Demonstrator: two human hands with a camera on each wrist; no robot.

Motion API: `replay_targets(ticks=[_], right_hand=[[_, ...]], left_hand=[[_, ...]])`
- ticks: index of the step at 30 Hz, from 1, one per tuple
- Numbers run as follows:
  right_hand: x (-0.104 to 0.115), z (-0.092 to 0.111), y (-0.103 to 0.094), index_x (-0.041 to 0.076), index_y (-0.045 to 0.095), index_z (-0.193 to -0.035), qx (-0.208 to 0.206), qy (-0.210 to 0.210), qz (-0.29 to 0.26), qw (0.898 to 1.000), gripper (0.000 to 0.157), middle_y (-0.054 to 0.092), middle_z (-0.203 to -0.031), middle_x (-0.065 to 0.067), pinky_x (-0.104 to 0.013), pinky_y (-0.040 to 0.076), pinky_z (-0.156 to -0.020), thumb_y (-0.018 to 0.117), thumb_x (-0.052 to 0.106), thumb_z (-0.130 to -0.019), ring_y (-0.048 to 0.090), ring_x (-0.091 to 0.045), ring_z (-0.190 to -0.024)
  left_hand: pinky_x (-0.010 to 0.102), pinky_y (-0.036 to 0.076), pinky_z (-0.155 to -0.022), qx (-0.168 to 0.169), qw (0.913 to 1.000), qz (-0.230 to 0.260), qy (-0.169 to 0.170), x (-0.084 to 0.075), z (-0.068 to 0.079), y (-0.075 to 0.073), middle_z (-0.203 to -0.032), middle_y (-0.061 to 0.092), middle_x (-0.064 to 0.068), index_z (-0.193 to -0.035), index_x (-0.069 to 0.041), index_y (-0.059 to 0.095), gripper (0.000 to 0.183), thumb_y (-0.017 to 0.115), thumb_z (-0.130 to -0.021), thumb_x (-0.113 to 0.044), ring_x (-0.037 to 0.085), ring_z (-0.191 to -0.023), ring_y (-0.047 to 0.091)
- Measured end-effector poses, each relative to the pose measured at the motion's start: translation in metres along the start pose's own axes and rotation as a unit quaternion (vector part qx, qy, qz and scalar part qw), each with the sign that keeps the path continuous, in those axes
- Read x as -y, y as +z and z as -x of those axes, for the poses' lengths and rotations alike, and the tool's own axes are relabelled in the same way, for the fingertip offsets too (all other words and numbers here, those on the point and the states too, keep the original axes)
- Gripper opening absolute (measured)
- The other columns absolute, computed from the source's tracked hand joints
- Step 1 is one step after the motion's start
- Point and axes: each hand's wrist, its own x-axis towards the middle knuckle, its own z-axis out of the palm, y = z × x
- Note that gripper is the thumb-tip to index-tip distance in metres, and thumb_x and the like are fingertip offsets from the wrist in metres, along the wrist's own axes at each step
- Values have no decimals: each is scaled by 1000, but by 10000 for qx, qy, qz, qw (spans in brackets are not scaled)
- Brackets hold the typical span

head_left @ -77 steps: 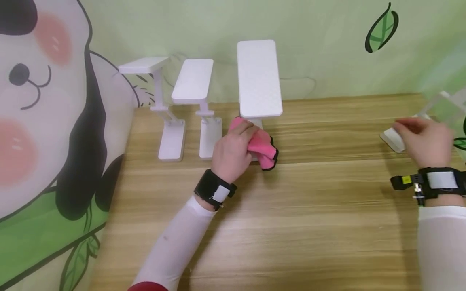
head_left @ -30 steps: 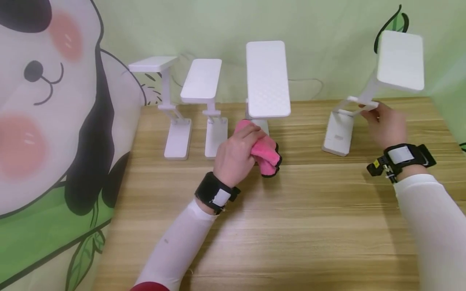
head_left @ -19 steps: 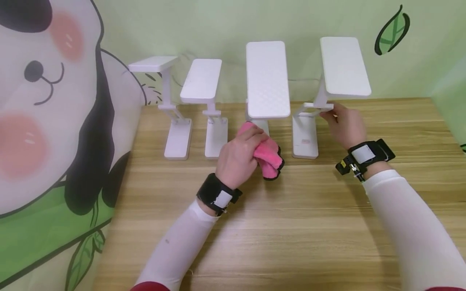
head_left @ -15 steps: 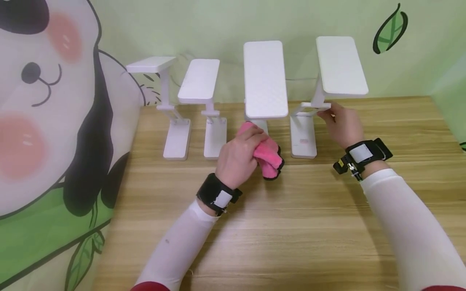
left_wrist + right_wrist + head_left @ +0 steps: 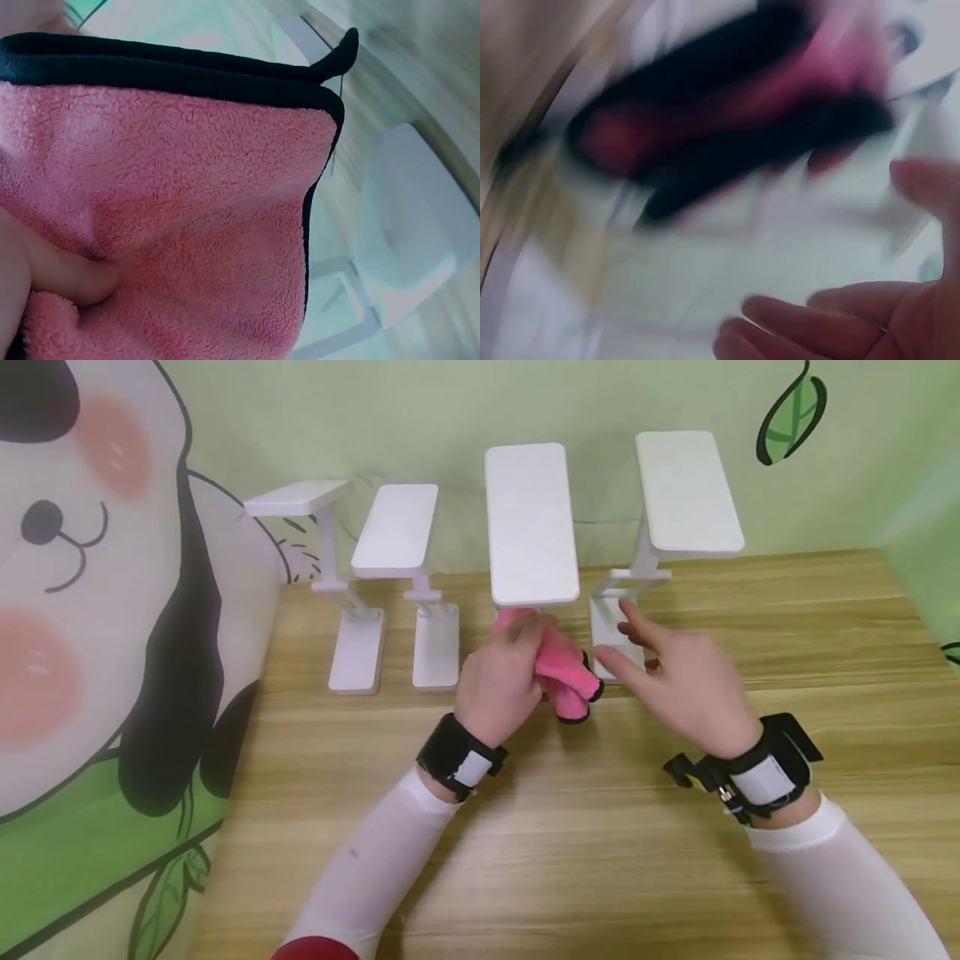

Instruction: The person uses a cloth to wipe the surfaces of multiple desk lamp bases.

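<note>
A pink plush cloth (image 5: 558, 664) with black edging is bunched in my left hand (image 5: 501, 681), in front of the third white desk lamp (image 5: 531, 522). In the left wrist view the thumb presses into the cloth (image 5: 187, 195). My right hand (image 5: 686, 681) holds nothing; its thumb and fingers are spread, overlapping the base of the fourth desk lamp (image 5: 690, 493) in the head view. That lamp stands upright with its panel tilted. The right wrist view is blurred, showing the right hand (image 5: 847, 322) below the cloth (image 5: 735, 112). The third lamp's base is mostly hidden behind cloth and hand.
Two more white desk lamps, one at far left (image 5: 356, 647) and another beside it (image 5: 435, 643), stand in the same row on the wooden table (image 5: 570, 860). Behind runs a pale green wall (image 5: 450, 410) with a panda picture on the left. A thin cable hangs along the wall.
The fourth lamp has come in from the right, carried by my right hand, and now stands beside the third. The right hand has let go and moved toward the cloth.
</note>
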Motion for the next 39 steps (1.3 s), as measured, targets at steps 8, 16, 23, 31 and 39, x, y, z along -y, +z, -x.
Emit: replay_targets(ticks=[8, 16, 23, 31, 39], right_hand=[[40, 11, 12, 6, 28, -155, 7, -698, -169, 9974, 91, 63, -102, -9, -38, 50, -48, 72, 39, -83, 55, -18, -59], [39, 9, 20, 2, 34, -151, -115, -314, 26, 9994, 83, 65, -94, -12, -44, 49, -43, 71, 19, -79, 54, -22, -55], [17, 3, 5, 1, 53, -139, -543, -342, 279, 9976, 64, 71, -89, -20, -49, 51, -48, 70, -2, -78, 63, -31, -61], [-39, 3, 23, 8, 58, -137, -314, -941, 987, 9902, 67, 57, -136, -19, -56, 56, -68, 72, -10, -74, 57, -39, -114], [-67, 24, 67, 10, 53, -142, 1068, -930, 847, 9863, 67, 52, -139, -23, -59, 49, -91, 57, -7, -78, 41, -39, -131]], left_hand=[[34, 56, -53, -163, 9983, -484, 289, -17, -9, 5, -99, 70, 5, -114, -6, 62, 32, 68, -83, -4, 18, -79, 66], [29, 54, -49, -18, 9972, -463, 585, -28, -7, 10, -84, 66, 1, -106, -8, 65, 24, 69, -83, -5, 13, -70, 64], [32, 59, -68, 236, 9958, 373, 802, -27, -8, 9, -112, 69, 9, -126, -6, 58, 38, 67, -90, -10, 18, -95, 65], [31, 55, -81, 281, 9931, 1052, 433, -12, -9, 15, -130, 61, 15, -148, -2, 38, 57, 60, -96, -12, 18, -104, 62], [32, 53, -75, 701, 9895, 1242, 228, -5, -29, 33, -103, 64, 11, -152, -3, 33, 59, 56, -101, -21, 18, -86, 60]])
